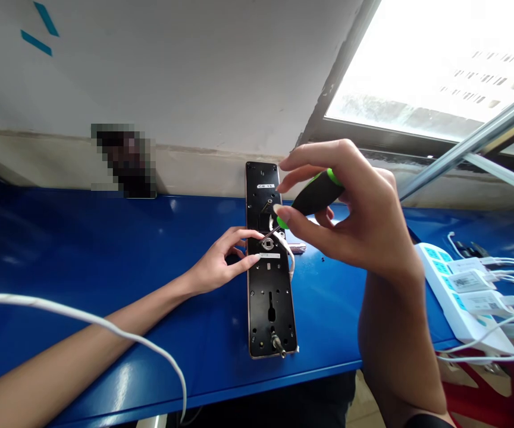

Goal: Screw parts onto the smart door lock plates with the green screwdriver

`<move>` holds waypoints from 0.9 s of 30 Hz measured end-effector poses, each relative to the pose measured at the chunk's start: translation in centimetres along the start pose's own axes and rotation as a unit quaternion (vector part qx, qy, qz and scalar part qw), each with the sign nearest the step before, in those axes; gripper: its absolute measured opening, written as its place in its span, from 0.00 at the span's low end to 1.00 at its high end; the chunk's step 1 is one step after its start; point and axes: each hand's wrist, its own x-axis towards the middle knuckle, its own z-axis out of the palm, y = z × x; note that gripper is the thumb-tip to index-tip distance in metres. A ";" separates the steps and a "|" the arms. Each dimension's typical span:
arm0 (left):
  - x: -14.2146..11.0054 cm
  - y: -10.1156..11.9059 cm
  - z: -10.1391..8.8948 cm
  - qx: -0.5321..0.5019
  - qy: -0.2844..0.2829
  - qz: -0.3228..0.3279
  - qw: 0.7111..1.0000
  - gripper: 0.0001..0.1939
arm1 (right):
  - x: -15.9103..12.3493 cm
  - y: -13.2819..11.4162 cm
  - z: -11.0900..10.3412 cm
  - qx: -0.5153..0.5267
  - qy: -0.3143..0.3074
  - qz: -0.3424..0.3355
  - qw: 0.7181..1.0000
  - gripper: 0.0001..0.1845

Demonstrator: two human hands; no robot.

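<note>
Right hand grips a green-and-black screwdriver above the lock plate, left fingertips touching its edge.

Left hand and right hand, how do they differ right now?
The left hand lies low, fingertips on the black door-lock plate, and looks empty; the right hand is raised above that plate. The right hand grips a black-and-green screwdriver, which the left hand does not hold. Both hands are bare and both are over the plate.
</note>
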 end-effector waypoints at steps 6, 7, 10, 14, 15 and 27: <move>0.0 0.1 0.0 -0.003 -0.002 -0.001 1.000 0.19 | 0.1 0.4 0.1 -0.016 0.023 -0.036 0.999 0.14; 0.0 0.1 0.0 -0.002 -0.001 -0.001 1.000 0.19 | 0.2 0.3 0.1 -0.005 0.015 -0.030 0.999 0.17; 0.0 0.1 0.0 0.005 0.001 0.001 1.000 0.19 | 0.2 0.0 -0.2 0.031 -0.010 -0.028 0.999 0.28; 0.0 0.0 0.0 0.013 0.004 0.002 1.000 0.19 | 0.2 -0.3 -0.2 0.032 -0.023 -0.016 0.999 0.31; -0.1 -0.1 0.0 0.011 0.003 0.001 1.000 0.19 | 0.2 -0.3 -0.2 0.028 -0.021 -0.008 0.999 0.29; 0.0 0.0 -0.1 0.017 -0.001 0.002 1.000 0.20 | 0.2 0.1 0.1 0.058 -0.008 -0.029 0.998 0.32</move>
